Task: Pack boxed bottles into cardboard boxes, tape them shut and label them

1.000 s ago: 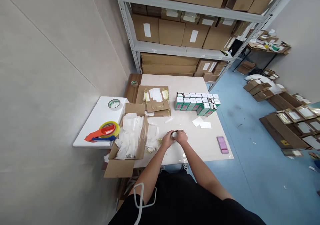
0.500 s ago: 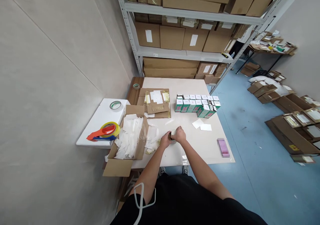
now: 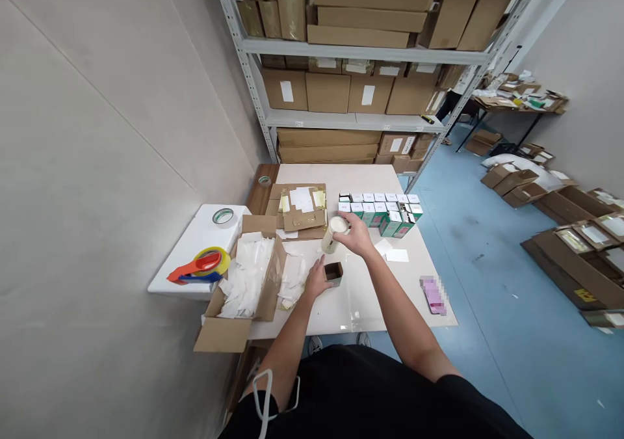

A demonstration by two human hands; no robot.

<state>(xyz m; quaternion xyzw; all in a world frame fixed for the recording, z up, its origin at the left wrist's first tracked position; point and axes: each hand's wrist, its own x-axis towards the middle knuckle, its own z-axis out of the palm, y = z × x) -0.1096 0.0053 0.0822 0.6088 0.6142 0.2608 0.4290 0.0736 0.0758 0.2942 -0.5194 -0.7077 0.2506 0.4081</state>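
My right hand (image 3: 357,235) is closed around a cream-coloured cylindrical container (image 3: 329,242) with a pale round end, held tilted above the table (image 3: 363,296). Below it stands a small open box (image 3: 335,283), its brown inside showing from above. My left hand (image 3: 317,279) grips that box from its left side. Beyond my right hand, rows of small green-and-white boxes (image 3: 377,212) stand close together. White cards (image 3: 396,255) lie on the table to the right of my right wrist.
To the left, an open carton (image 3: 274,283) holds white packets, beside a white surface (image 3: 185,250) with tape rolls and an orange tape dispenser (image 3: 195,267). Flattened cardboard (image 3: 305,218) lies at the back. A purple item (image 3: 433,294) is near the right edge. Shelving (image 3: 341,119) stands behind.
My right hand has risen up and away, drawing the cylindrical container out of the small box. My left hand stays low at the box. The view has tilted slightly upward.
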